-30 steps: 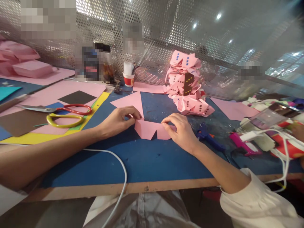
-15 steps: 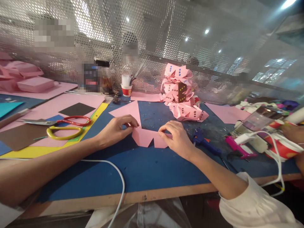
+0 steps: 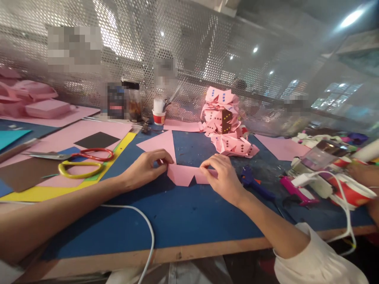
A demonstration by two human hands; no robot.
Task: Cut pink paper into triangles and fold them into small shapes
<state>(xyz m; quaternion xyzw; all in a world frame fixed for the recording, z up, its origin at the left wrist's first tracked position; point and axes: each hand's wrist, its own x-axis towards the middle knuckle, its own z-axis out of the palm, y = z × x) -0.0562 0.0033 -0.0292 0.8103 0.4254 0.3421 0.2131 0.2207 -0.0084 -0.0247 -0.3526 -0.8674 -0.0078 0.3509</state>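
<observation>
A pink paper piece (image 3: 180, 174) with a V-shaped notch in its lower edge is held level just above the blue table mat. My left hand (image 3: 148, 166) pinches its upper left corner between thumb and fingers. On the other side, my right hand (image 3: 220, 171) pinches the piece near its right end and covers part of it. Behind my left hand lies a larger pink paper sheet (image 3: 161, 142). Further back stands a stack of folded pink paper pieces (image 3: 220, 114) decorated with small blue, brown and yellow squares.
Red-and-yellow-handled scissors (image 3: 81, 163) lie on coloured sheets at left. To the right are a blue glue gun (image 3: 254, 183), a pink glue gun (image 3: 296, 191) and a tipped paper cup (image 3: 352, 191). A white cable (image 3: 149, 225) crosses the front edge. Another person's hand (image 3: 363, 173) shows far right.
Both hands still grip the pink paper piece, which has shifted slightly to the right. My right hand now covers more of its right end. The whole view has moved a little.
</observation>
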